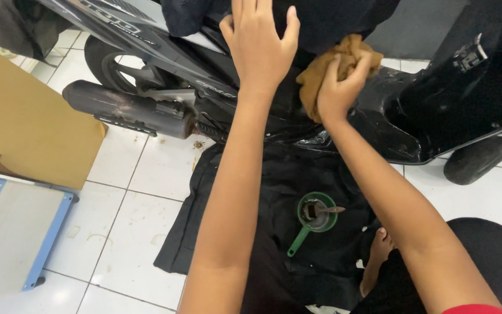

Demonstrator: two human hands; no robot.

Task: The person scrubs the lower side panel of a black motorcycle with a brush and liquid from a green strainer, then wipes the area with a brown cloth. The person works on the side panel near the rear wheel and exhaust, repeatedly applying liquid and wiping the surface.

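My right hand (339,87) is bunched tight around a brown rag (335,64), pressing it against the black side panel of the scooter (390,116) at about one o'clock from where I crouch. The rag looks soft and limp, light enough that it folds wherever my fingers push it, and I judge it a bit greasy, so a full fist over a gathered wad suits it better than a pinch at a corner. My left hand (260,43) is spread flat, fingers apart and gripping nothing, resting on the dark bodywork at twelve o'clock, near the rag but not touching it.

Lower down, at six o'clock from the rag, a small green funnel (315,215) sits on a black cloth (233,192) laid over the white floor tiles (140,168). The exhaust pipe (129,107) runs off at ten o'clock, with a tan board (24,128) leaning beyond it. The panel under the rag seems hard and glossy, likely slick.
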